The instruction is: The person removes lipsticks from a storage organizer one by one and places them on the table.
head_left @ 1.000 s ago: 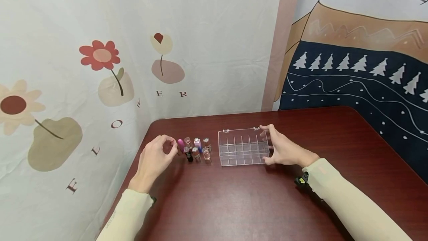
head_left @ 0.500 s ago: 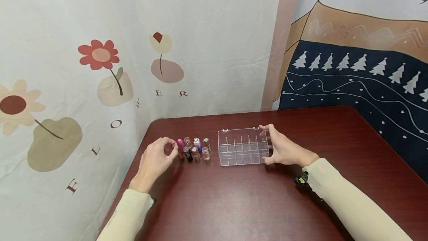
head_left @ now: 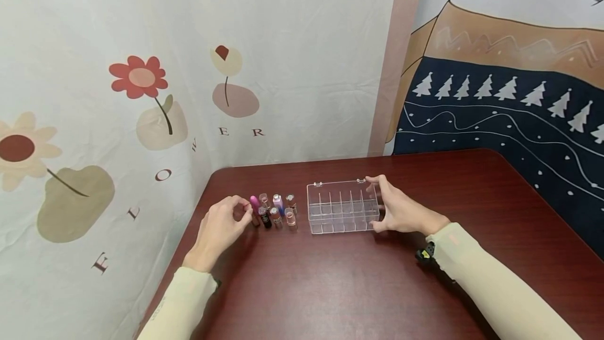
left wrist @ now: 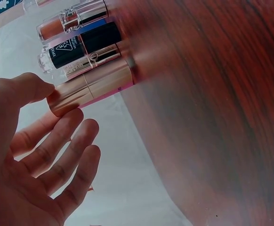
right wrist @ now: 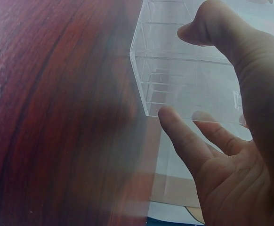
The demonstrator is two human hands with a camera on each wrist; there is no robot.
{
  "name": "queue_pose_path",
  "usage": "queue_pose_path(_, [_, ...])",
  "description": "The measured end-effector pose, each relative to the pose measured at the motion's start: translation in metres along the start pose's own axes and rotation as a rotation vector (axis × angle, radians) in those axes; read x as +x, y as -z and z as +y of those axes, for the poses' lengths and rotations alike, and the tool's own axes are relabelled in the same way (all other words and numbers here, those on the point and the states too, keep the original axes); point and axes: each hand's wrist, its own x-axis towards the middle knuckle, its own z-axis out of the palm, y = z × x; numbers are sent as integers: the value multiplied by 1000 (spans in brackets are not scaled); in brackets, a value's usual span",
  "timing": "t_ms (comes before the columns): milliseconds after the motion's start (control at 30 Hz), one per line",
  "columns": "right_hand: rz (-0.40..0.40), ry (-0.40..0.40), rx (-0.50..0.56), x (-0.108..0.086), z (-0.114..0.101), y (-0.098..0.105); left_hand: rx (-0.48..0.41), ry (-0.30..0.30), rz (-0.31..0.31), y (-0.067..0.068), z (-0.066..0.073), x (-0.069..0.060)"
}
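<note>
With thumb and fingertips my left hand (head_left: 219, 232) pinches the top of a rose-gold lipstick (left wrist: 92, 88), which stands upright on the table at the left end of a group. Close beside it are a bright pink tube (head_left: 255, 203), a black lipstick (head_left: 266, 219) and a purple-blue one (head_left: 278, 203). Several clear-topped lipsticks (head_left: 290, 219) stand there too. My right hand (head_left: 401, 211) holds the right end of a clear divided organizer box (head_left: 342, 226), thumb in front and fingers behind. Its compartments hold nothing visible, and its hinges sit along the back edge.
The dark red wooden table (head_left: 311, 287) carries both the lipsticks and the box. Behind it hangs a pale cloth (head_left: 302, 93) with flower prints. A navy cloth with white trees (head_left: 495, 114) borders the table's right side.
My left hand has shifted very slightly down and right at the lipstick. The right hand and the organizer box stay put.
</note>
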Motion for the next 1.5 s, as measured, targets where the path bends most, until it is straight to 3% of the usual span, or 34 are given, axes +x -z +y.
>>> queue_pose_path(967, [-13,-11,-9,0,0,1,9,18,-48,3,2,1])
queue_pose_path(1267, [-15,-30,1,-1,-1,1,9,13,7,8,9,4])
queue_pose_path(1500, [-22,-53,1,-1,-3,2,5,-64,111,8,25,6])
